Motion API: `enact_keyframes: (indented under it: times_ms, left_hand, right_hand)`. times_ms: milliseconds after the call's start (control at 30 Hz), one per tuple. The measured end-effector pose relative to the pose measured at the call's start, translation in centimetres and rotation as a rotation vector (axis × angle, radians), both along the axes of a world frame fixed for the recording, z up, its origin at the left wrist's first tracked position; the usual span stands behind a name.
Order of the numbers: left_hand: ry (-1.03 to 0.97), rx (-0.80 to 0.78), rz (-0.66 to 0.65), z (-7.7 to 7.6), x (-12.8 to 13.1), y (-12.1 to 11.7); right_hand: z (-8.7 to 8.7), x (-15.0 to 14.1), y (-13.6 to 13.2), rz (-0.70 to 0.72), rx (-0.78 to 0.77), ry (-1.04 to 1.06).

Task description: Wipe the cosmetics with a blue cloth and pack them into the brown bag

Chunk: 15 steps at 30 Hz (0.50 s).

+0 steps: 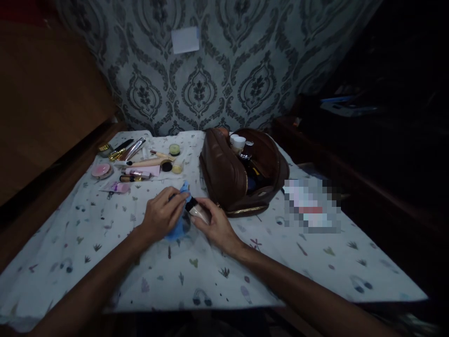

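Between my hands is a small bottle (201,213) with a black cap and a beige body, perhaps liquid make-up. My right hand (218,226) is closed around its body. My left hand (159,213) pinches a blue cloth (177,229) and presses part of it against the black cap. The rest of the cloth hangs below my left fingers, partly hidden by them. Just beyond my right hand stands a brown leather bag (228,171), unzipped, with white-capped jars (239,142) and other containers inside.
Cosmetics lie at the table's back left, among them a pink compact (101,171), a pink tube (149,171) and a green-topped jar (174,149). A blurred-out item (312,206) lies right of the bag. A patterned cloth (196,290) covers the table; a wooden panel (52,93) rises at left.
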State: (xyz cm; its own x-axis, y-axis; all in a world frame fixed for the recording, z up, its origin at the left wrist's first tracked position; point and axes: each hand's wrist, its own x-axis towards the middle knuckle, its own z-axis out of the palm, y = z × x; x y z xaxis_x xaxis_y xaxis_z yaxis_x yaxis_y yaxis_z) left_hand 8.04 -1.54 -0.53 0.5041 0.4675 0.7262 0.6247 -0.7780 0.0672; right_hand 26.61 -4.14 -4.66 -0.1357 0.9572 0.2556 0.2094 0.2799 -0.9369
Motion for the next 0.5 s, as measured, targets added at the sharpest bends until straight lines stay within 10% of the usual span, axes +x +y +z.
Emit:
enact_keyframes:
  times_ms: [500]
  left_hand:
    - [0.088,-0.169,0.03,0.2,0.4,-0.4]
  right_hand:
    - [-1.2,-0.2,-1.1,-0.009,0.325,-0.418]
